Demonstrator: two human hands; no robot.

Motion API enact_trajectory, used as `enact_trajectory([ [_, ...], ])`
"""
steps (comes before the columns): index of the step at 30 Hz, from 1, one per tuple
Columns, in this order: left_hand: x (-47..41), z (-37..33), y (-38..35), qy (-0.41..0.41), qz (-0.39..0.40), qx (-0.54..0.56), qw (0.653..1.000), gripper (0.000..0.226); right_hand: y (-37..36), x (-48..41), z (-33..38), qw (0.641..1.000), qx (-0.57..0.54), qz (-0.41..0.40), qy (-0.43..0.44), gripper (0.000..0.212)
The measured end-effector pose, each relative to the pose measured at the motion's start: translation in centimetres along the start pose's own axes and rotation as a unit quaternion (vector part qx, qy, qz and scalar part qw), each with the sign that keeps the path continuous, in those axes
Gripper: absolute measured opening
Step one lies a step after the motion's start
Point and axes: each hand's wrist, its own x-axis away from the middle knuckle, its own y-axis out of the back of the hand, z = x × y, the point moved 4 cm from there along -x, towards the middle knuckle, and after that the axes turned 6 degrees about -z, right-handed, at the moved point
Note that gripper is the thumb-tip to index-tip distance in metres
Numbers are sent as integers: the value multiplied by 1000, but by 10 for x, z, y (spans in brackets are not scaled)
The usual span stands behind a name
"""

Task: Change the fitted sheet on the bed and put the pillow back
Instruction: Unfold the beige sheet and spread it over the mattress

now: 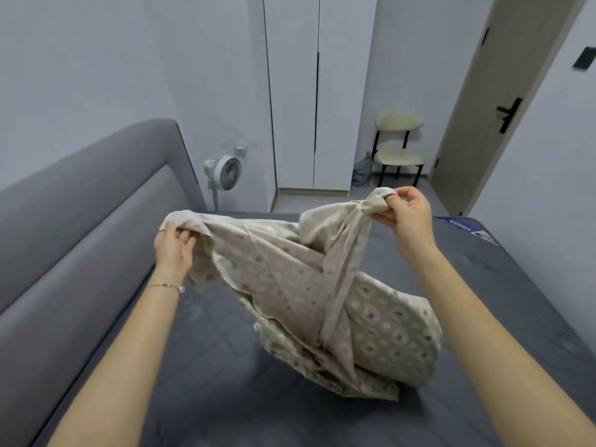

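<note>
- Holding up a beige dot-patterned fabric fitted sheet over the bare dark grey quilted mattress; head view only.
- Left hand grips one bunched edge, fingers curled round it.
- Right hand pinches a gathered bit higher up.
- Hands are spread apart, likely to open the bundle and find a corner.
- Lower half of the sheet rests crumpled on the mattress.
- Pillow not in view.

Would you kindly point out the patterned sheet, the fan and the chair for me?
patterned sheet [380,321]: head view, on its bunched, patterned middle.
fan [229,173]: head view, on its round grille.
chair [400,156]: head view, on its cream seat.
</note>
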Motion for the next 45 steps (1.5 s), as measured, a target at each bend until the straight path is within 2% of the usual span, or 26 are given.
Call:
enact_trajectory([
  [2, -2, 19, 1, 19, 29, -57, 998, 38, -8, 2, -7, 999, 48, 25, -2, 10],
  [4, 2, 44, 3, 56, 62, -126, 989, 42, -12, 6, -26, 995, 94, 35, -16, 11],
  [7, 12, 77, 16, 80, 92, -239, 963, 39, -7, 13, -60, 989, 143, 21, -42, 9],
  [10, 18, 103, 42, 69, 101, -341, 932, 30, -3, 22, -89, 976, 201, 27, -76, 7],
  [12, 17, 119, 62, 53, 123, -463, 876, 32, -5, 31, -101, 974, 208, 36, -77, 8],
  [13, 17, 126, 71, 37, 141, -541, 828, 35, -8, 36, -104, 974, 208, 43, -73, 8],
  [15, 20, 136, 85, -3, 176, -691, 701, 38, -12, 45, -110, 973, 211, 64, -71, 9],
  [16, 25, 136, 88, -23, 174, -735, 655, 38, -14, 48, -114, 972, 214, 72, -71, 11],
  [17, 30, 136, 88, -43, 173, -754, 632, 37, -14, 51, -118, 970, 218, 77, -75, 13],
  [18, 39, 134, 84, -69, 181, -751, 631, 33, -15, 55, -122, 969, 219, 84, -82, 14],
  [19, 48, 135, 77, -88, 205, -729, 648, 27, -16, 59, -127, 968, 216, 94, -92, 15],
  [20, 61, 138, 68, -90, 242, -686, 681, 18, -17, 64, -130, 967, 208, 103, -104, 15],
  [21, 78, 141, 58, -77, 295, -643, 703, 20, -20, 69, -133, 967, 198, 114, -115, 14],
  [23, 115, 151, 36, -20, 385, -560, 733, 53, -30, 78, -135, 965, 172, 148, -136, 10],
  [24, 129, 157, 25, -7, 408, -532, 742, 60, -36, 81, -135, 962, 155, 171, -146, 8],
  [25, 138, 164, 15, -16, 421, -511, 749, 57, -42, 84, -135, 959, 136, 193, -155, 7],
  [28, 136, 175, -5, -87, 352, -519, 774, 17, -45, 85, -139, 959, 99, 211, -160, 11],
  [30, 126, 178, -6, -93, 308, -511, 797, 27, -33, 82, -151, 964, 103, 197, -146, 19],
  [32, 117, 173, -3, -94, 265, -498, 820, 41, -15, 82, -174, 954, 193, 192, -125, 38],
  [35, 116, 152, -4, -113, 206, -443, 865, 50, 12, 103, -219, 896, 318, 251, -183, 68],
  [37, 116, 139, -7, -115, 184, -402, 890, 47, 20, 122, -246, 865, 363, 287, -194, 62],
  [40, 112, 122, -6, -117, 153, -353, 916, 38, 20, 134, -268, 871, 423, 205, -141, 13],
  [45, 91, 104, 14, -104, 107, -317, 936, 34, 10, 101, -254, 916, 368, 77, -139, 25],
])
